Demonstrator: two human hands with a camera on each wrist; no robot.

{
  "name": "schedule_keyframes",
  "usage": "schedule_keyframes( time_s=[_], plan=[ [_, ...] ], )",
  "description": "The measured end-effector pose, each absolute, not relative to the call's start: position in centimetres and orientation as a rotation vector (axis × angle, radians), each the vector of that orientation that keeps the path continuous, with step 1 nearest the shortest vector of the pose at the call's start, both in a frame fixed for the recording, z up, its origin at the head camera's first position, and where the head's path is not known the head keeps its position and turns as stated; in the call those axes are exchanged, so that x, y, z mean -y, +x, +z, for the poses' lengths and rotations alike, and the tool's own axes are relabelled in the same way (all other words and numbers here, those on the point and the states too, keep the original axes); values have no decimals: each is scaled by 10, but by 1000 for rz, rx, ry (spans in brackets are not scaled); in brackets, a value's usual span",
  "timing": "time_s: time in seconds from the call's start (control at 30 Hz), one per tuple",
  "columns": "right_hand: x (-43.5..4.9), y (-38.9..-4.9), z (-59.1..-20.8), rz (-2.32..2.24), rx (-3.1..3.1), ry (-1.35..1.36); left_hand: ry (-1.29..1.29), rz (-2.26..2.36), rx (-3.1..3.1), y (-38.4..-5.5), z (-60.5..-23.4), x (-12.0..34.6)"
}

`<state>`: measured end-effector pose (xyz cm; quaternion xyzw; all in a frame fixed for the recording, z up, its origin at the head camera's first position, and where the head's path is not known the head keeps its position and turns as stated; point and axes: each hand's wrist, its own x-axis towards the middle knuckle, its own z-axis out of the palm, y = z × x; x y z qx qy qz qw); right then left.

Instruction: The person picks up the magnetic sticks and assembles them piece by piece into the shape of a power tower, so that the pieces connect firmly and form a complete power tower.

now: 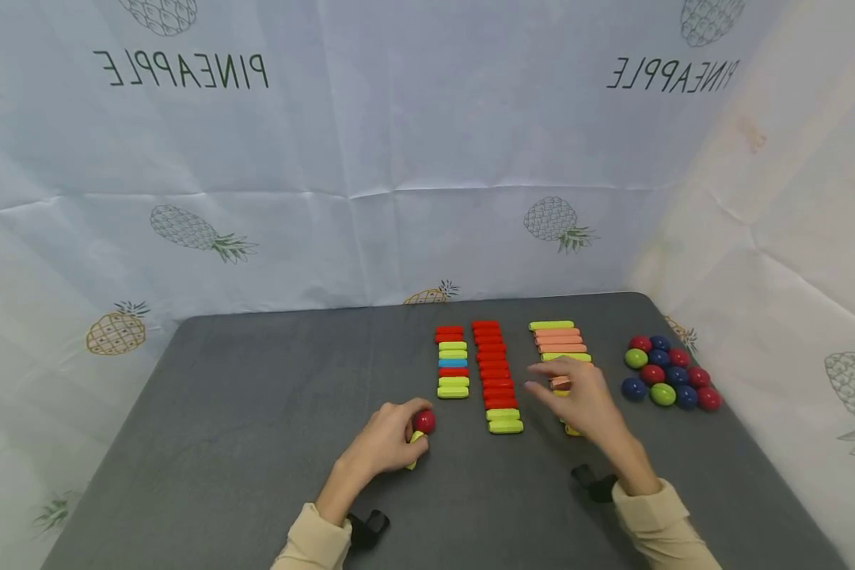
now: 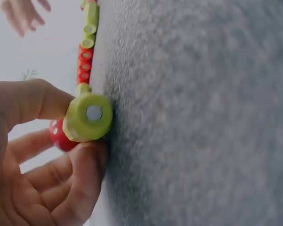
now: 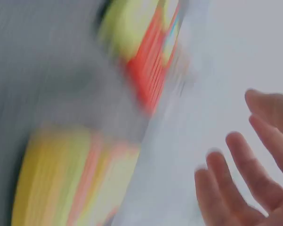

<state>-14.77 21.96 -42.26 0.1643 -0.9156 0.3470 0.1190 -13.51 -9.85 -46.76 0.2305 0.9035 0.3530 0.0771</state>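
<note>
My left hand (image 1: 385, 439) pinches a short yellow-green stick (image 1: 416, 450) between thumb and finger, low over the grey table. In the left wrist view the faceted stick (image 2: 77, 123) shows a round end with a pale centre. A glossy red ball (image 1: 423, 421) is right at the left fingertips, behind the stick. My right hand (image 1: 580, 400) hovers over the right-hand column of yellow, yellow-green and orange sticks (image 1: 561, 340), partly hiding it. Its fingers (image 3: 245, 165) are spread and relaxed, holding nothing. The right wrist view of the sticks is blurred.
Left of the right hand lie a long column of mostly red sticks (image 1: 495, 374) and a shorter mixed column (image 1: 453, 372). Red, blue and green balls (image 1: 677, 376) cluster by the right table edge. A pineapple-print cloth (image 1: 370, 142) hangs behind the table (image 1: 242, 396).
</note>
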Motion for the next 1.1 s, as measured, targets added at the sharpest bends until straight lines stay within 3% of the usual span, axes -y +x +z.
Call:
schedule_keyframes(
  time_s=[0.23,0.47,0.77,0.93,1.1],
  plan=[
    [-321,-152,-424,638,2848,117,443,1004,-2783,-131,-463,105],
    [-354,-159,-436,601,3068,67,234,696,-3002,-127,-458,110],
    [-346,-163,-438,583,3070,-11,980,654,-2763,-130,-461,121],
    [-315,-148,-419,781,2940,40,1025,682,-2803,-131,-464,122],
    [-250,-136,-401,1071,2839,261,997,716,-2863,-132,-463,120]
  ],
)
